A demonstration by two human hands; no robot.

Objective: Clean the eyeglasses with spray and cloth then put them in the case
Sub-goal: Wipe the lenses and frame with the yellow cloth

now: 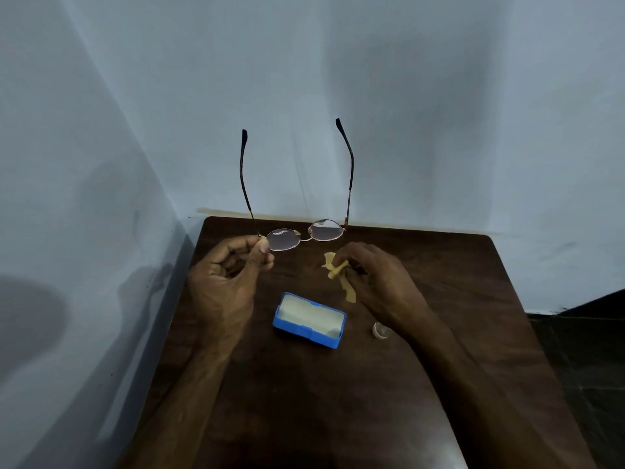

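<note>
Your eyeglasses point(283, 239) hang beyond the open case point(309, 319), pinched at one hinge by your left hand point(230, 269), while your right hand point(375, 279), right of the case, clutches the bunched cloth point(338, 273), so a hard wipe may twist them loose onto the bench point(446, 265).

Scanning for anything to read, and nothing comes up: no word, label, brand mark or number can be made out on the blue case point(306, 333) in the middle, on the eyeglasses point(284, 240) held at the far side, on the cloth point(338, 270) to the right, or on the dark table point(439, 282) beneath them.
</note>
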